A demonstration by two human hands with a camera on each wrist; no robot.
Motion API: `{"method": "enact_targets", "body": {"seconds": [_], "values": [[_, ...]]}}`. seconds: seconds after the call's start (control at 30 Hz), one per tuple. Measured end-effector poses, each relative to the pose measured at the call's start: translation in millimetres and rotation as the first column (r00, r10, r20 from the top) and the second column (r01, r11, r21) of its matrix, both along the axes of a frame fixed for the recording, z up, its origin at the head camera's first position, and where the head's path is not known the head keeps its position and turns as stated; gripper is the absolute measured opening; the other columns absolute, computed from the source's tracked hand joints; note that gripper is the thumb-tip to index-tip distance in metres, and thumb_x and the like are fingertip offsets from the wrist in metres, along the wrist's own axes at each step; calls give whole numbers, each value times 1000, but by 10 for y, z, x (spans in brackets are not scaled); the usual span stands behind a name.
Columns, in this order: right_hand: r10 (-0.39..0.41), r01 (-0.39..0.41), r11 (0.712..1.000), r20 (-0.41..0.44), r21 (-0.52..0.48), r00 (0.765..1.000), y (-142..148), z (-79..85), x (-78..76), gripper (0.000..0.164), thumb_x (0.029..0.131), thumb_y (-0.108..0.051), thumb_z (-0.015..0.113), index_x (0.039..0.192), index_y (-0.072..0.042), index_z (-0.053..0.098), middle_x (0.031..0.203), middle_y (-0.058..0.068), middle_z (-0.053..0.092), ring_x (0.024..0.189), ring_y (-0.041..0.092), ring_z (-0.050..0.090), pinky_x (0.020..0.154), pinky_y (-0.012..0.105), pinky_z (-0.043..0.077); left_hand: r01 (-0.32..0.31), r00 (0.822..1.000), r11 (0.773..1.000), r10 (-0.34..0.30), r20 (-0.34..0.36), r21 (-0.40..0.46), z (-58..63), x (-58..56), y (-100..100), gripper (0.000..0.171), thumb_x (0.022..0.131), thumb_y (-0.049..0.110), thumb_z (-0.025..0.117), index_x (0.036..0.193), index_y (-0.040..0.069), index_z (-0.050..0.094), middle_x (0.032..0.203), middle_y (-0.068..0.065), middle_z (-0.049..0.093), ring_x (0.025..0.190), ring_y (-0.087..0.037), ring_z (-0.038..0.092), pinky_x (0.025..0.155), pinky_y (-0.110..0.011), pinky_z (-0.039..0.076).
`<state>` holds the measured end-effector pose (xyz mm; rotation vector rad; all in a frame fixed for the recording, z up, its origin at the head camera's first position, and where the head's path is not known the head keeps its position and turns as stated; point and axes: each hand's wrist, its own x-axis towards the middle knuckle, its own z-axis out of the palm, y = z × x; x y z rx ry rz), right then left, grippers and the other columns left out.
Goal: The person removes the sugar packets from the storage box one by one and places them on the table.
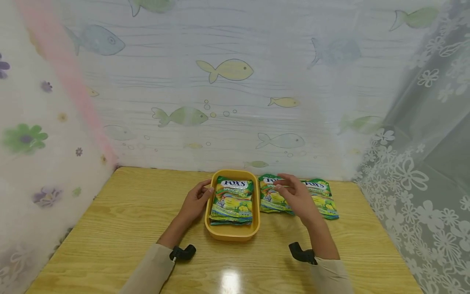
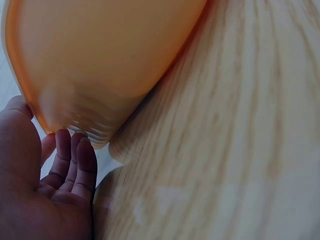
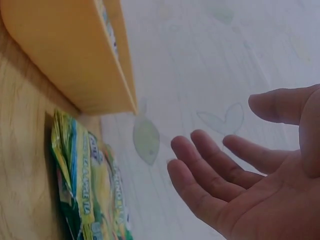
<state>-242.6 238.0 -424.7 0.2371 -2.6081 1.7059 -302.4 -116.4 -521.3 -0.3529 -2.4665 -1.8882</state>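
Note:
A yellow plastic tub (image 1: 232, 237) stands on the table with green Fox's Spring Tea candy packets (image 1: 232, 200) stacked inside. My left hand (image 1: 194, 202) holds the tub's left side, thumb at the rim and fingertips against the outer wall; the left wrist view has this hand (image 2: 65, 195) at the wall's corner. To the right of the tub, my right hand (image 1: 296, 198) hovers over a second pile of packets (image 1: 269, 200), partly covering it. In the right wrist view the fingers (image 3: 215, 175) are spread and loosely bent, with nothing in them.
Another pile of the same packets (image 1: 323, 200) lies further right, partly behind the right hand. A fish-patterned curtain (image 1: 227, 122) hangs along the back edge of the wooden table (image 1: 121, 228). Flowered sheets (image 1: 411, 192) close off both sides.

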Motion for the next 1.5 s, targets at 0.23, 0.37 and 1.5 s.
{"method": "enact_targets", "body": {"seconds": [0.23, 0.37, 1.5], "values": [[57, -58, 997, -11, -54, 998, -95, 9, -25, 50, 113, -24, 56, 159, -8, 45, 148, 22, 57, 134, 42, 59, 109, 64, 46, 5, 1000, 1000, -5, 2, 9, 12, 10, -1, 50, 111, 34, 59, 157, 15, 52, 114, -15, 68, 96, -23, 68, 84, -31, 56], [76, -76, 995, -6, -66, 997, -155, 14, -39, 51, 112, -23, 57, 159, -7, 45, 148, 21, 59, 132, 43, 60, 110, 63, 46, 2, 1000, 1000, -2, 9, -1, 16, 13, -1, 49, 112, 33, 59, 157, 16, 52, 114, -13, 68, 96, -21, 69, 85, -31, 56], [136, -129, 989, 110, -72, 985, -775, 34, -87, 62, 112, -30, 58, 166, -12, 35, 166, 23, 38, 150, 46, 42, 115, 64, 40, 13, 1000, 1000, -13, 10, 1, 32, 28, -1, 50, 111, 38, 58, 157, 18, 52, 117, -14, 69, 102, -22, 70, 90, -34, 57]]}}
